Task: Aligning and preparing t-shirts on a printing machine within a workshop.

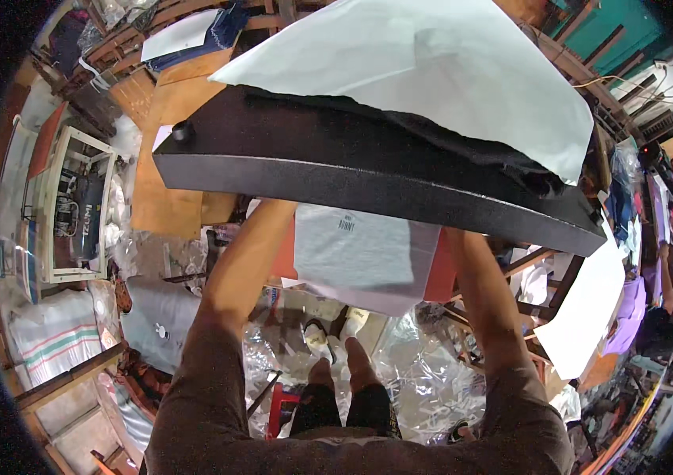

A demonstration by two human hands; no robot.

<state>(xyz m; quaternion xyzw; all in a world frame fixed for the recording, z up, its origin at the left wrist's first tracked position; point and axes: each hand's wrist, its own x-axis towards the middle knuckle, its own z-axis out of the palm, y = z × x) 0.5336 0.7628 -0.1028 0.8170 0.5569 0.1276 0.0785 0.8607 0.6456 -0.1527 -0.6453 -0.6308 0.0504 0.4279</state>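
Left head-worn fisheye — close overhead, steeply downward.

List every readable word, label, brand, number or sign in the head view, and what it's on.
I don't copy out wording; here is where marks stand:
Pale grey cloth: short line of large dark print, with smaller print too small to read.
Dark unit in the pale-framed cabinet: pale lettering running up its side.
Grey cloth at left: small white mark, no letters I can make out.

Black panel [368, 191], pale grey cloth [360, 253]
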